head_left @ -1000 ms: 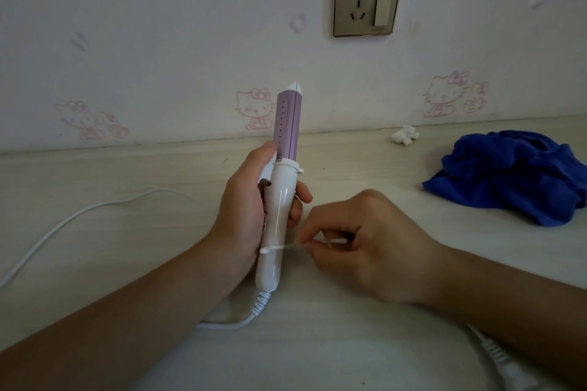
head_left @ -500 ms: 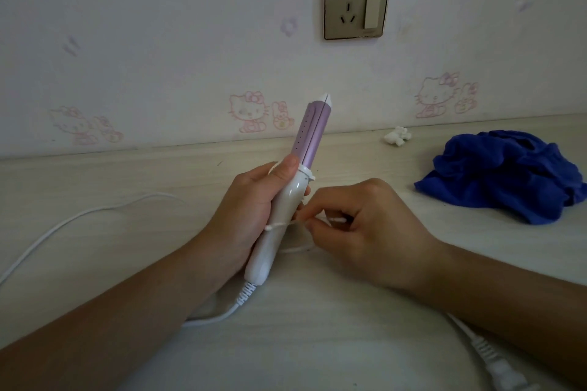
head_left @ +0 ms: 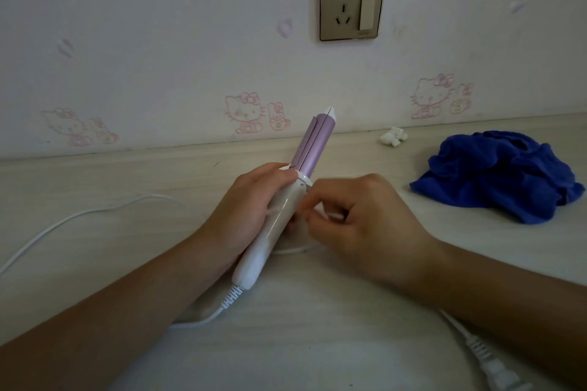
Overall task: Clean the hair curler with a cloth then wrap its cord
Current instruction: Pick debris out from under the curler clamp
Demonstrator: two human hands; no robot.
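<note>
My left hand (head_left: 251, 209) grips the white handle of the hair curler (head_left: 279, 219), whose purple barrel (head_left: 313, 144) tilts up and to the right. My right hand (head_left: 359, 225) pinches a thin white cotton swab against the handle's right side; the swab is blurred and mostly hidden. The white cord (head_left: 197, 320) leaves the handle's bottom end, loops off to the left (head_left: 63, 222), and ends in a plug (head_left: 505, 374) at the bottom right. A crumpled blue cloth (head_left: 498, 181) lies on the table to the right, apart from both hands.
A pale wooden table (head_left: 317, 343) meets a wall with cartoon cat stickers. A wall socket with a switch (head_left: 352, 0) sits above. A small white wad (head_left: 394, 136) lies by the wall, left of the cloth.
The curler has tilted from upright to leaning right. My right hand with the swab has moved up the handle towards the collar.
</note>
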